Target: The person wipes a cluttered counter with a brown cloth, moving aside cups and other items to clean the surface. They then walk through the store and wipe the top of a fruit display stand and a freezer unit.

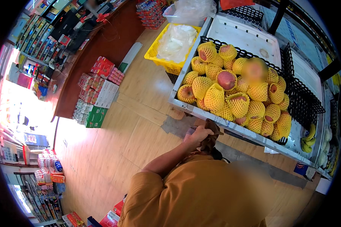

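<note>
My left hand [201, 134] reaches forward from a mustard-brown sleeve [146, 185]. Its fingers are closed on a bunched brown cloth [213, 136], just outside the near metal rim of a fruit display stand [200, 113]. Across that rim lies a heap of reddish apples in yellow foam nets [214, 96]; one bare-faced apple [226, 80] shows through its opened net. My right hand is out of view.
A yellow plastic basket [150, 54] holding clear plastic bags [177, 42] adjoins the stand's left side. Green bananas [309, 139] lie at its right end. Stacked drink packs [98, 89] line the red-brown counter [102, 46] to the left. Red boxes [110, 218] stand near my left side.
</note>
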A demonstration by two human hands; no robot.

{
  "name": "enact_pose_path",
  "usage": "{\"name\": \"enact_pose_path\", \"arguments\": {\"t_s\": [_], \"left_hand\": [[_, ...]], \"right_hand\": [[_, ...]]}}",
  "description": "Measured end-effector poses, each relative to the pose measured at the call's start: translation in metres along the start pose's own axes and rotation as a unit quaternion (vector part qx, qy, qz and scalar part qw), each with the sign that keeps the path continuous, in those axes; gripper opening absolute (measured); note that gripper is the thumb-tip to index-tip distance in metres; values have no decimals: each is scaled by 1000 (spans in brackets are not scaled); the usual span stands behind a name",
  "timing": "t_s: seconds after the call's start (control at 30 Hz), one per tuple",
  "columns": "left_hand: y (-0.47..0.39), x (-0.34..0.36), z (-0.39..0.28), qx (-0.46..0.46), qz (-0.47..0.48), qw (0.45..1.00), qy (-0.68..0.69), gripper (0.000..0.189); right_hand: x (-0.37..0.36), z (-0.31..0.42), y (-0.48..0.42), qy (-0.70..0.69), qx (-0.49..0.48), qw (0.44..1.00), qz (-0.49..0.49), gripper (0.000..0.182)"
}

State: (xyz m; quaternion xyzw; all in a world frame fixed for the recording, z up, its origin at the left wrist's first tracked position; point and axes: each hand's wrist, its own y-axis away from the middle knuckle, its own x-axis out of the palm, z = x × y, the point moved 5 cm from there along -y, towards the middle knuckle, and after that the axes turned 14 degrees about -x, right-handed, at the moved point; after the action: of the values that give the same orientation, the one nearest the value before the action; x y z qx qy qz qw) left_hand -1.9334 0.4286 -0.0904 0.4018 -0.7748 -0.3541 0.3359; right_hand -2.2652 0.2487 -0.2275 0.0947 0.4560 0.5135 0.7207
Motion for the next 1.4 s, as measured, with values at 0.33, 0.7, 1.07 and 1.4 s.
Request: {"name": "enact_pose_path", "arguments": {"t_s": [0.33,0.7,1.07,1.4], "left_hand": [[-42,-152,-18,76,-147,931,324,15],[-53,43,36,-177,87,970,140,15],[30,39,-3,71,40,975,-209,37],[55,-36,-75,365,-485,595,-527,39]], "right_hand": [[8,-37,-11,-186,76,979,-47,26],[18,-51,26,-50,25,997,-44,29],[93,-177,27,-111,45,987,-110,24],[37,-73,39,-236,54,966,-96,24]]}}
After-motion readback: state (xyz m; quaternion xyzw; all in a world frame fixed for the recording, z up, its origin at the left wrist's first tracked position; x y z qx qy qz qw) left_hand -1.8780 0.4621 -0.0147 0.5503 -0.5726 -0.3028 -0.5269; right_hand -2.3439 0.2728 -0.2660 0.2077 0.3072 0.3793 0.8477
